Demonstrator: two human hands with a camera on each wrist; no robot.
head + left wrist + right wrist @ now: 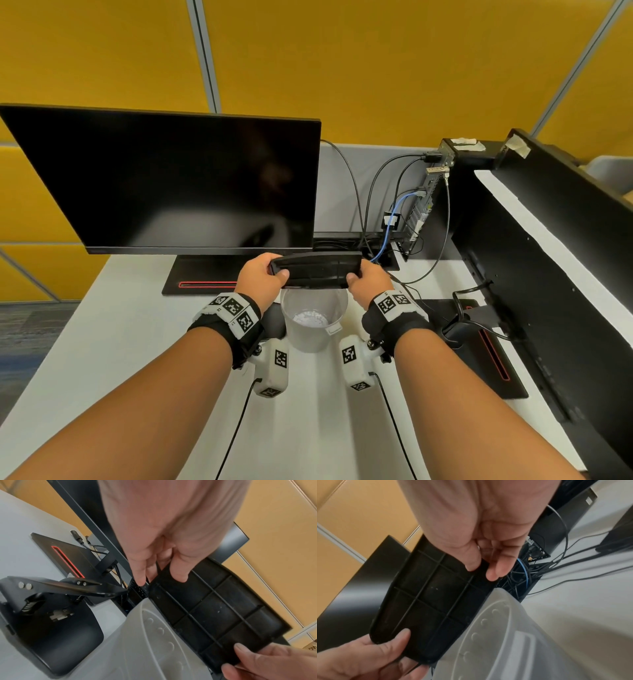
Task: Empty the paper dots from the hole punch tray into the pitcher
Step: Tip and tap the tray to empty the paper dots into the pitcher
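left hand point(261, 278) pinches left end of black tray point(317, 270), right hand point(368, 282) pinches right end. tray tipped over far rim of pitcher point(313, 320); paper dots point(311, 318) lie inside. judgement: keep tray low over mouth, tap ends gently, check ribbed compartments for stragglers.

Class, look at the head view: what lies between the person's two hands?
The black hole punch tray spans the gap, gripped at its ends by the left hand and the right hand, above the translucent pitcher. The head view shows it.
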